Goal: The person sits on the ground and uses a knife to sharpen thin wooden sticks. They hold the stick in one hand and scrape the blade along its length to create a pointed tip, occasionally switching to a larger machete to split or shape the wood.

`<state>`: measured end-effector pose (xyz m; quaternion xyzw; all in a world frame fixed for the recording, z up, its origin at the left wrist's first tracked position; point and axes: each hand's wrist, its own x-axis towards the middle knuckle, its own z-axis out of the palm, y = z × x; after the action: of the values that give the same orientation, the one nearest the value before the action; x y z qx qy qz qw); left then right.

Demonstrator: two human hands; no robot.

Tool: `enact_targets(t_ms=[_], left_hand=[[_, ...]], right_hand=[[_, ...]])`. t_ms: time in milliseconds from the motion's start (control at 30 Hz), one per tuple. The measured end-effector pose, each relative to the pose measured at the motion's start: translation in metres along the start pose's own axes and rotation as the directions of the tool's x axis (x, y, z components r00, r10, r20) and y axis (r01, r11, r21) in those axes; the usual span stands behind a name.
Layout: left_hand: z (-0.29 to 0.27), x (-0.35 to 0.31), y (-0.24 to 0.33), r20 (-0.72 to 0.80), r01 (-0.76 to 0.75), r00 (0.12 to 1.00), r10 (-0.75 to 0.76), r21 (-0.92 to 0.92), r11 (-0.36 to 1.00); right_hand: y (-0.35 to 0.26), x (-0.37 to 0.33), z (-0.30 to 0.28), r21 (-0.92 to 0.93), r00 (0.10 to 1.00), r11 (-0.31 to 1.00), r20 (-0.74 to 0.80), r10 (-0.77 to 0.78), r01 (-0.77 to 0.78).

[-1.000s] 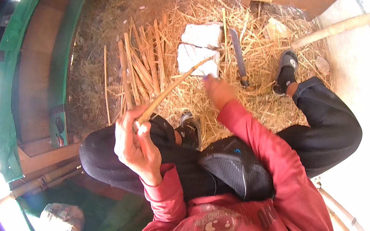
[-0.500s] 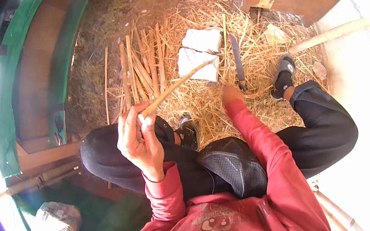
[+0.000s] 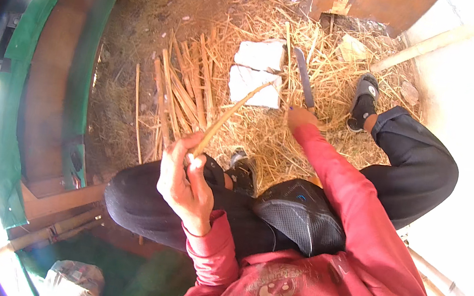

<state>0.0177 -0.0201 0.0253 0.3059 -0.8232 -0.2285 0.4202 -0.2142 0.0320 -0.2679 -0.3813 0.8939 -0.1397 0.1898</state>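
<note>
Pinched between the thumb and fingers of my left hand [image 3: 185,186] is a thin wooden stick [image 3: 231,111], slanting up and to the right. The far tip of the stick overlaps the lower of two white blocks [image 3: 255,87] on the ground. My right hand [image 3: 302,119] is closed over the handle end of a machete [image 3: 303,79], whose dark blade points away from me, right of the blocks. The handle is mostly hidden by that hand.
A bundle of split sticks [image 3: 185,84] lies left of the blocks, with one longer stick [image 3: 138,112] apart from it. Straw [image 3: 332,59] and shavings cover the ground. A bamboo pole [image 3: 436,45] leans at the right wall, and a green-edged wooden frame [image 3: 54,82] stands left.
My right hand has moved slightly right and onto the machete handle, which was visible before. My left hand has shifted a little to the right, still holding the stick.
</note>
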Motion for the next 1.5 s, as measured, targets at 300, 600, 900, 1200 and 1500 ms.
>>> enact_targets(t_ms=[300,600,900,1200,1500], left_hand=[[-0.012,-0.008,-0.004,-0.044,0.102,0.994,-0.101,0.035,0.994],[-0.015,-0.007,-0.006,0.051,0.017,0.999,-0.015,-0.041,0.999],[-0.013,-0.004,-0.005,0.070,-0.051,0.996,0.055,-0.055,0.997],[-0.012,-0.011,-0.004,0.181,-0.036,0.982,0.055,-0.107,0.994],[-0.006,-0.011,-0.001,0.068,-0.059,0.995,0.066,-0.093,0.994]], right_hand=[[-0.144,-0.087,-0.172,0.530,0.915,0.781,0.023,-0.403,0.331],[-0.139,-0.120,-0.153,0.276,0.937,0.895,-0.113,-0.331,0.350],[-0.095,-0.094,-0.102,0.181,0.962,0.954,-0.172,-0.210,0.240],[-0.076,-0.063,-0.086,0.229,0.923,0.924,-0.309,-0.228,0.305],[-0.078,-0.064,-0.070,0.233,0.943,0.928,-0.232,-0.237,0.291]])
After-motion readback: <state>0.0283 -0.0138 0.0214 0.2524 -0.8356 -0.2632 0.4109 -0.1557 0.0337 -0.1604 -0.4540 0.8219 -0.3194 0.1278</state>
